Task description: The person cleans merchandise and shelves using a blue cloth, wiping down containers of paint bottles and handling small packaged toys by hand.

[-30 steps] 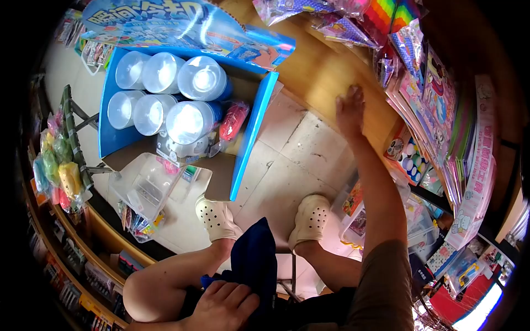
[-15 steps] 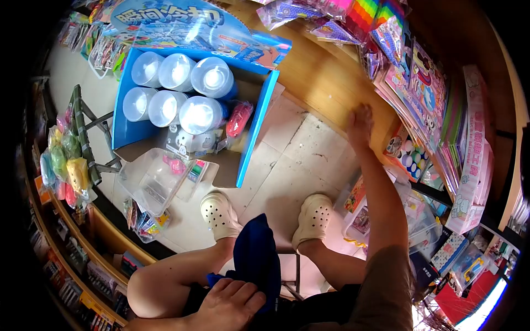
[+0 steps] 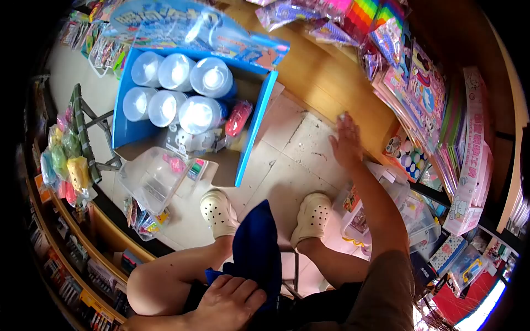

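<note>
My left hand point(image 3: 232, 300) rests at my lap with its fingers curled round the lower part of a dark blue cloth point(image 3: 256, 248). The cloth sticks up in a folded peak between my knees. My right hand point(image 3: 348, 142) is stretched forward, fingers apart and holding nothing, beside the front edge of a wooden shelf point(image 3: 314, 77). Whether it touches the shelf I cannot tell. Left of it on the floor stands a blue display box point(image 3: 258, 129) with several clear-lidded cups point(image 3: 211, 77) and a red wrapped item point(image 3: 238, 118) inside.
A clear plastic container point(image 3: 149, 185) leans at the box's front, near my cream clogs point(image 3: 219, 212). Booklets point(image 3: 414, 110) and a pink box point(image 3: 469, 160) fill the right shelf, with plastic bins point(image 3: 375, 204) below. At left are a folding stool point(image 3: 91, 132) and bagged toys point(image 3: 69, 160).
My right hand has come back from over the wooden shelf, down and slightly left, and its fingers have spread. My left hand stays on the blue cloth.
</note>
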A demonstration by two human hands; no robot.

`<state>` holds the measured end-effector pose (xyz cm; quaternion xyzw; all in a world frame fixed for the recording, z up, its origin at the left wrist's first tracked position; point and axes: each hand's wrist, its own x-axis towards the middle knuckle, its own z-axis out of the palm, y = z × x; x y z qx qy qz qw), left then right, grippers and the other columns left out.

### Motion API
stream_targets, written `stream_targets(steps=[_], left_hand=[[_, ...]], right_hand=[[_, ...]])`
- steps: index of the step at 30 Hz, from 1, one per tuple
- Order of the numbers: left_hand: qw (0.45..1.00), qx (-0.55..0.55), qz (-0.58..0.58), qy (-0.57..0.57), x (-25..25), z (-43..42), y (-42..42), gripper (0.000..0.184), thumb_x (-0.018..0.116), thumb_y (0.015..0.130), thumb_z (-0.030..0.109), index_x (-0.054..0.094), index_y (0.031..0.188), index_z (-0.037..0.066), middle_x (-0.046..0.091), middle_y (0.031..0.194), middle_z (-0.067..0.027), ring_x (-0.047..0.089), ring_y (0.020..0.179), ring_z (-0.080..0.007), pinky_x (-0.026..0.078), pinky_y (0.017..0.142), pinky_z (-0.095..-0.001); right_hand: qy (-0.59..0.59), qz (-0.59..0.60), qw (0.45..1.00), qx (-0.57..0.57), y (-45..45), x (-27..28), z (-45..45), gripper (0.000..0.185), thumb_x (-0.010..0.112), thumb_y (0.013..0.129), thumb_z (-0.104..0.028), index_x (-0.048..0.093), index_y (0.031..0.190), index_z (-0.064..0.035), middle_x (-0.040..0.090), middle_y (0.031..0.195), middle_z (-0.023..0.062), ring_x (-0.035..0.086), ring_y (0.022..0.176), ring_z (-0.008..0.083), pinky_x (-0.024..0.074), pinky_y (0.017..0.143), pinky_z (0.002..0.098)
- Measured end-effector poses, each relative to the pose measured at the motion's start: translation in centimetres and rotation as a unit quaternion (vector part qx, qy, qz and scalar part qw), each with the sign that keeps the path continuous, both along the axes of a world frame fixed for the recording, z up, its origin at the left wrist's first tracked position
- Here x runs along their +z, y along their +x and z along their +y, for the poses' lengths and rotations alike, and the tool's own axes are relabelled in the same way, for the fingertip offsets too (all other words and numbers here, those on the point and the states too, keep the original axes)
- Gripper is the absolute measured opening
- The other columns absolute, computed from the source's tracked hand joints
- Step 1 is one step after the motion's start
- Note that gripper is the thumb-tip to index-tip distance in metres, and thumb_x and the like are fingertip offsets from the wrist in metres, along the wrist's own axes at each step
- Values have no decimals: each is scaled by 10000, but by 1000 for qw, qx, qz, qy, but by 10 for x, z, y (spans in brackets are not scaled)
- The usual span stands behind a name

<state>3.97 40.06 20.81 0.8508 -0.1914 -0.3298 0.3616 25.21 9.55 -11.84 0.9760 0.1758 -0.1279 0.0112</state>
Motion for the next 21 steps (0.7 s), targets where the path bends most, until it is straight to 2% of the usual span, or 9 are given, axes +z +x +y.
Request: stream_targets(steps=[2,6,9,12,15,18,21], left_hand=[[999,32,-4,1,5,-3,-6,226,567,673,82,544,896,49,538,909,-111,545,874,-270,408,789,-390],[1000,17,3,7,1,-7,-12,205,552,692,98,541,894,59,538,898,-94,544,862,-243,405,779,-371],[1000,20,-3,4,4,-12,-14,206,556,692,113,536,891,63,535,887,-84,542,853,-229,406,779,-358],[1000,12,-12,5,8,-13,-15,208,563,690,127,529,886,68,531,875,-74,539,843,-217,409,775,-353],[1000,11,-21,4,13,-16,-19,201,572,687,136,524,872,76,529,870,-69,537,840,-211,413,782,-359],[999,17,-34,19,17,-16,-21,204,579,686,133,527,872,71,531,881,-74,536,849,-217,414,792,-371],[1000,15,-21,16,20,-10,-25,227,579,688,123,540,901,53,538,912,-94,539,872,-236,411,816,-382]], right_hand=[[-14,2,999,-46,-5,-2,-14,621,385,920,-407,208,1413,-73,103,1498,153,94,1386,286,90,1112,442],[58,35,983,-170,26,-6,7,643,343,925,-449,180,1426,-80,75,1502,156,82,1387,294,82,1108,467],[69,44,978,-191,39,-8,36,662,333,922,-482,188,1421,-71,52,1503,161,79,1385,311,78,1107,468],[58,75,986,-136,36,5,48,681,343,912,-506,220,1407,-55,45,1500,166,91,1378,329,113,1100,483],[57,40,996,-63,36,14,35,687,358,899,-526,240,1413,-85,99,1488,175,131,1361,356,164,1092,464],[215,-172,961,-1,36,-4,5,536,452,888,-444,449,1281,-80,447,1279,234,420,1192,385,361,966,461],[40,-7,985,-167,50,38,-17,383,456,874,-383,583,1104,-105,624,972,228,604,886,406,483,783,464]])
